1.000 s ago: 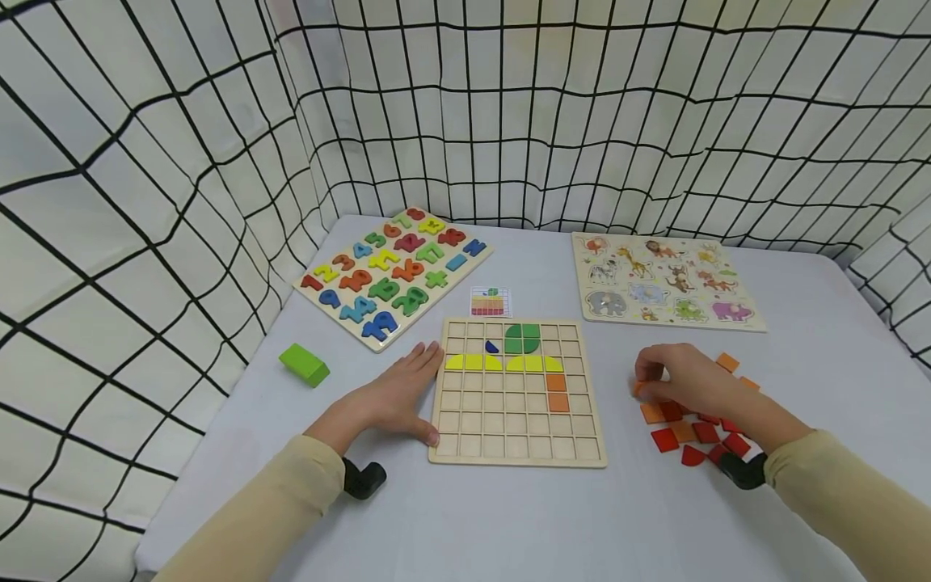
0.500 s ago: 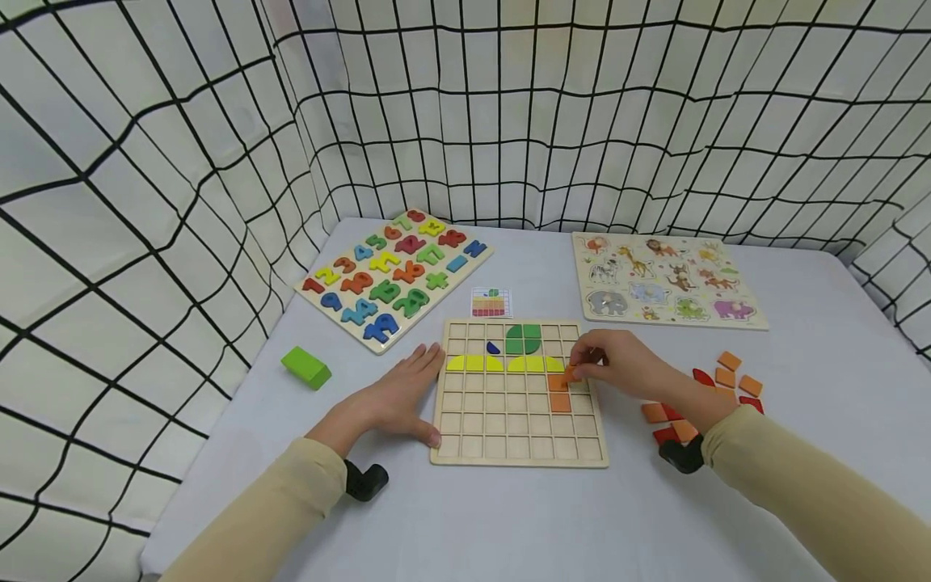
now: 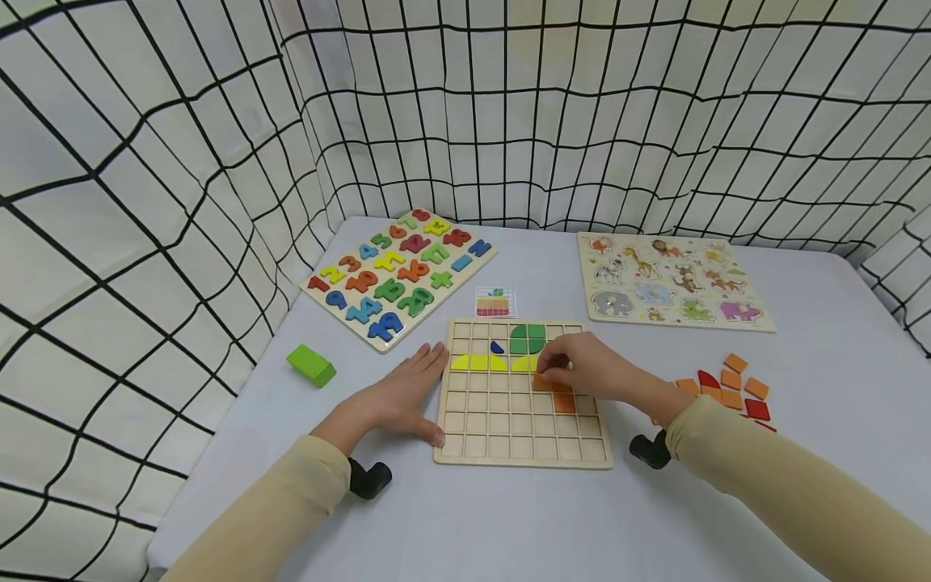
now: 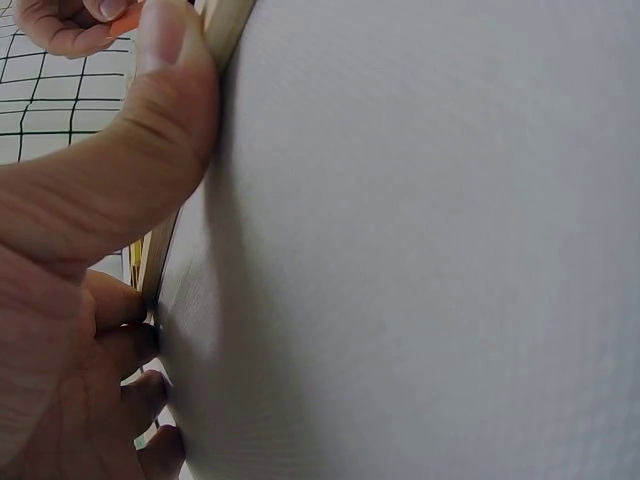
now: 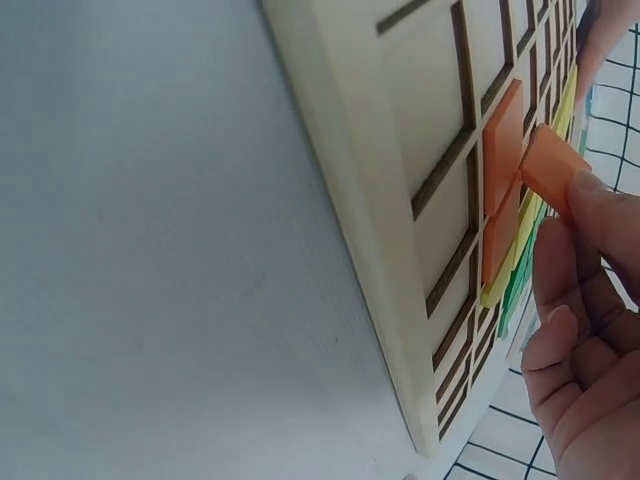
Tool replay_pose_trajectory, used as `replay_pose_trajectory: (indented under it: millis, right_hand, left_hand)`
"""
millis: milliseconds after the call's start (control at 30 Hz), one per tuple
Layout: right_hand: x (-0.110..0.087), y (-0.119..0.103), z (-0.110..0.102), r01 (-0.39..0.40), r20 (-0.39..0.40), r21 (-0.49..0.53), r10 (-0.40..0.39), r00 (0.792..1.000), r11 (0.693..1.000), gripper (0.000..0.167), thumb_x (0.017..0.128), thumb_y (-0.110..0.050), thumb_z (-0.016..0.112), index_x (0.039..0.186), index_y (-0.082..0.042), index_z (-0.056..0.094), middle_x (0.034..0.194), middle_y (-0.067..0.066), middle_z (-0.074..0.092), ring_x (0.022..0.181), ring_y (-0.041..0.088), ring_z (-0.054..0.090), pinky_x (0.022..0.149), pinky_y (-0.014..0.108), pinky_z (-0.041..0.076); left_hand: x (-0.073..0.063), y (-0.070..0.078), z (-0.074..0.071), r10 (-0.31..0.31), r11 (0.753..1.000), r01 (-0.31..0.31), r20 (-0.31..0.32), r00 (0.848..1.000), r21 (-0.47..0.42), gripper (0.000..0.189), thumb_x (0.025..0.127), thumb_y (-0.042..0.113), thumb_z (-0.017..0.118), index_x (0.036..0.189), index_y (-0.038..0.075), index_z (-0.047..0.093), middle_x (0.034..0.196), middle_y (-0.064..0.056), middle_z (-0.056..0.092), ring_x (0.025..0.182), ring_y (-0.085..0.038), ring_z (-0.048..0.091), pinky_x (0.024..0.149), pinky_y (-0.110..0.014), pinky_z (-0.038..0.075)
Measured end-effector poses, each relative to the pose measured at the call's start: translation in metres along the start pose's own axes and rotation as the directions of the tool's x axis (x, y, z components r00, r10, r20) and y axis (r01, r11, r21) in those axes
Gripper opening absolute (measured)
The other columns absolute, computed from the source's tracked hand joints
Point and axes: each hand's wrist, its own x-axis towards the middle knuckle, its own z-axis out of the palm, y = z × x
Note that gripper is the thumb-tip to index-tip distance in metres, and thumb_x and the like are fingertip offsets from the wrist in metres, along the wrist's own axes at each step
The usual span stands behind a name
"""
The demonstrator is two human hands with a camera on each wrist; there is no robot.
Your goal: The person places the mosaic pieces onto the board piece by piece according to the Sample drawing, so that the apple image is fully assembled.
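A wooden grid board lies on the white table in the head view. Thumb and fingers of my right hand pinch an orange square tile over the board, tilted beside two orange tiles set in the grid. My left hand rests against the board's left edge, fingers stretched out and thumb at the lower corner. Set in cells farther up are yellow pieces, green pieces and a small dark blue piece. The right hand hides part of the yellow row.
Loose orange and red tiles lie right of the board, partly behind the right forearm. A small pattern card sits beyond the board. Farther back are a number puzzle and an animal puzzle. A green block lies left; black netting surrounds the table.
From the loose tiles at the right, my right hand has moved left to the board, bringing an orange tile. The left hand has stayed at the board's edge.
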Motion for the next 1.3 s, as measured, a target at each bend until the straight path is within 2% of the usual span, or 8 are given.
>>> replay_pose_trajectory:
  millis: [367,600,867,1033,1200,1300]
  right_hand:
    - [0.007,-0.001,0.007,-0.046,-0.024,-0.065,0.045,0.999,0.997,0.004,0.093,-0.012,0.075,0.096,-0.013,0.078,0.096,0.000,0.075,0.085,0.014,0.060,0.078,0.029,0.057]
    - [0.007,-0.002,0.009,-0.041,-0.027,-0.127,0.038,0.999,0.991,0.005,0.092,-0.011,0.076,0.095,-0.012,0.080,0.097,0.001,0.076,0.086,0.013,0.062,0.078,0.029,0.058]
    - [0.003,-0.006,0.010,-0.039,-0.037,-0.147,0.034,0.999,0.988,0.007,0.092,-0.011,0.076,0.098,-0.012,0.080,0.099,0.000,0.076,0.090,0.014,0.064,0.082,0.030,0.059]
    - [-0.007,0.001,0.002,-0.040,-0.056,-0.136,0.033,0.998,0.990,0.007,0.092,-0.010,0.076,0.098,-0.012,0.078,0.099,0.000,0.075,0.091,0.016,0.063,0.083,0.032,0.058]
    - [-0.022,0.019,-0.009,-0.084,-0.069,-0.104,0.077,0.995,0.991,0.007,0.092,-0.009,0.075,0.099,-0.010,0.077,0.093,-0.001,0.071,0.085,0.015,0.058,0.075,0.028,0.053]
    - [-0.033,0.030,-0.016,-0.118,-0.085,-0.099,0.110,0.990,0.988,0.009,0.093,-0.010,0.074,0.102,-0.010,0.076,0.093,-0.001,0.070,0.086,0.015,0.058,0.076,0.029,0.053]
  left_hand:
    - [0.000,0.000,0.001,0.004,1.000,-0.004,-0.009,1.000,-0.018,0.128,0.073,0.043,0.092,0.161,-0.005,0.012,0.172,-0.021,0.006,0.160,-0.041,0.000,0.130,-0.055,0.011]
    - [0.000,0.000,0.001,0.004,1.000,-0.004,-0.010,1.000,-0.017,0.128,0.073,0.043,0.092,0.161,-0.005,0.013,0.172,-0.021,0.008,0.160,-0.041,0.001,0.130,-0.055,0.011]
    - [0.000,0.000,0.000,0.006,1.000,-0.007,-0.009,1.000,-0.021,0.128,0.073,0.044,0.091,0.161,-0.005,0.013,0.172,-0.022,0.007,0.160,-0.041,0.001,0.130,-0.056,0.012]
    - [0.000,0.000,0.001,0.005,1.000,-0.005,-0.009,1.000,-0.024,0.128,0.073,0.044,0.091,0.161,-0.005,0.012,0.172,-0.022,0.007,0.160,-0.041,0.001,0.130,-0.056,0.012]
    - [0.000,0.000,0.001,0.008,1.000,-0.008,-0.009,1.000,-0.019,0.128,0.074,0.044,0.091,0.161,-0.005,0.012,0.172,-0.022,0.007,0.160,-0.041,0.001,0.130,-0.057,0.012]
    - [0.000,0.000,0.001,0.008,1.000,-0.009,-0.011,1.000,-0.014,0.127,0.074,0.044,0.091,0.161,-0.006,0.013,0.172,-0.022,0.007,0.160,-0.041,0.001,0.130,-0.057,0.012]
